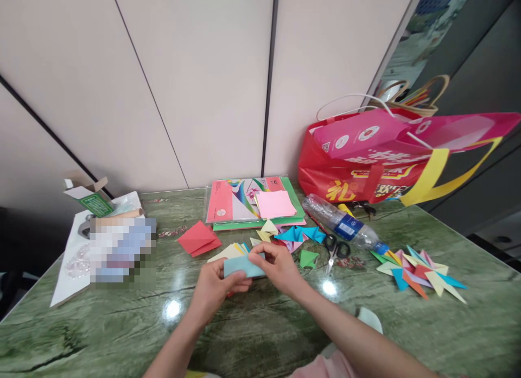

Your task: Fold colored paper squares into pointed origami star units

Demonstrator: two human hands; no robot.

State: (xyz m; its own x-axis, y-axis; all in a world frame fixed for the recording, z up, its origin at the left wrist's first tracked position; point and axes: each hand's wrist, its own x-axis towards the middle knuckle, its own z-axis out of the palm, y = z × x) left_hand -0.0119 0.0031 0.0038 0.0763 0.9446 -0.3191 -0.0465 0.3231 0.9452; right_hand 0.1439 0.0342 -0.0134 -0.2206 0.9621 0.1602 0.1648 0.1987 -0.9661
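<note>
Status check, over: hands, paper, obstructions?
Left hand and right hand both gripping light-blue paper. Scissors to the right, apart from hands. Nothing visibly blocking.

Tabletop (122, 334) glare: white spots below and left of scissors (334, 254)
Wall (215, 84): softly bright
Pixelation: far left of scissors

The left hand (217, 284) and right hand (277, 266) cover the ends of a rectangular pale-blue paper (239, 266) and partly hide a fan of cream and yellow paper sheets (228, 253) behind. Pixelation obscures part of a flat white board (64, 280) at left. A red-and-magenta shopping bag (325, 174) conceals the lower part of a tan handled basket (426, 111); the bottom edge crops a pink garment (325, 368). The clear plastic bottle's (319, 208) fine print is too small to read.
</note>
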